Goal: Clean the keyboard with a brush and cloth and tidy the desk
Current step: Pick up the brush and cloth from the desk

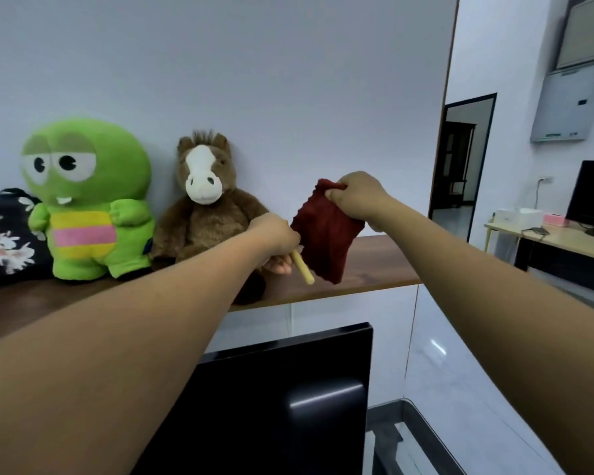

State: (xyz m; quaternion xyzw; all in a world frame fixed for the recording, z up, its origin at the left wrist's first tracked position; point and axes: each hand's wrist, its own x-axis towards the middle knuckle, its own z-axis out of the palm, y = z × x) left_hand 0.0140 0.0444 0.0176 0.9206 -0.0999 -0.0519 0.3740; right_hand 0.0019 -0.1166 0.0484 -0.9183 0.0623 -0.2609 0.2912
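Your right grip [357,197], just right of the frame's centre, pinches the top corner of the dark red cloth [326,238] between thumb and curled fingers. The cloth hangs loose below it in front of the wooden shelf [384,262]. Your left grip [275,240], at the centre, is curled round the brush [304,270]. Only its pale handle shows, poking down and to the right, and the bristle end is hidden. The cloth's left edge lies against that grip, and whether it is also caught in it cannot be told. With such a small pinch, the cloth may slip free if you pull away fast, and the handle may snag in its folds if the two part carelessly. Anything you drop probably falls behind the black monitor [288,389] at the lower centre, where it is awkward to reach. Your left forearm passes just beside the brown horse toy [206,207], so a sideways swing could topple it into the green toy [86,200]. The keyboard is not in view, so cleaning likely waits until both tools come down to the desk.
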